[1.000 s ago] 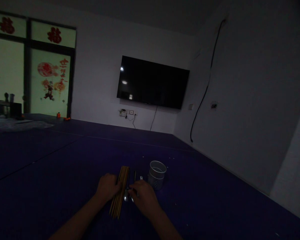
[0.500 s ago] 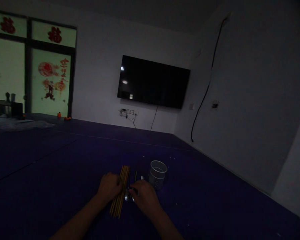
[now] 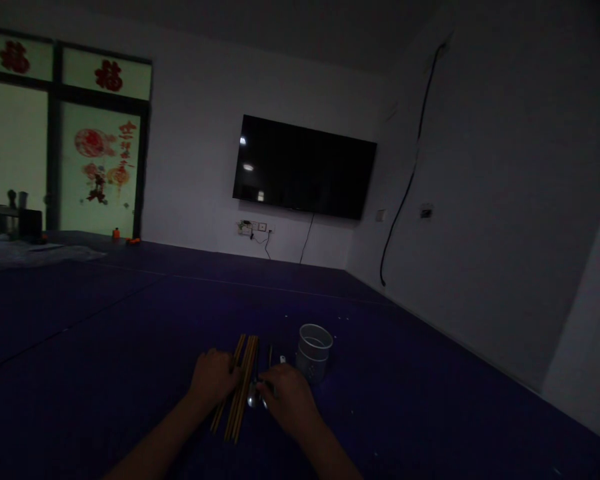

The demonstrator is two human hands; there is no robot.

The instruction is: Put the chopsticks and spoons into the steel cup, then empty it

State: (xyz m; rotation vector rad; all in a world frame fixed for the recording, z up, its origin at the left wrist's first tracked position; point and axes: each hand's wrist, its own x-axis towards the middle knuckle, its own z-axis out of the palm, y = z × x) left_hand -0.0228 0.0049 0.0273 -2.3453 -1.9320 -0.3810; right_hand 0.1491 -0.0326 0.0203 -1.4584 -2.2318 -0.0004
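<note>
Filling the lower view: purple desk (image 3: 130, 320); blk TV (image 3: 305, 167) hung beyond. L hand (image 3: 213, 377) curled narrow on chopsticks (image 3: 239, 403), R hand (image 3: 287, 393) w/ fingertips nearly pinched at spoons (image 3: 251, 401); can't tell if either's gripping. Metal cup (image 3: 313, 363) upright just past R hand. On desk, chopsticks in 2 bunches, spoons just R

The sticks (image 3: 242, 395) are yellow-brown, the dot-patterned cup (image 3: 313, 355) silver-grey, the surface (image 3: 405, 400) deep purple, the screen (image 3: 305, 170) black.

- Purple surface (image 3: 190, 300) under your left hand (image 3: 214, 380)
- TV (image 3: 305, 167) on dim wall (image 3: 195, 153), beyond your right hand (image 3: 289, 395)
- Bright glass door (image 3: 100, 120), red decals (image 3: 89, 143), beyond and left of your left hand
</note>
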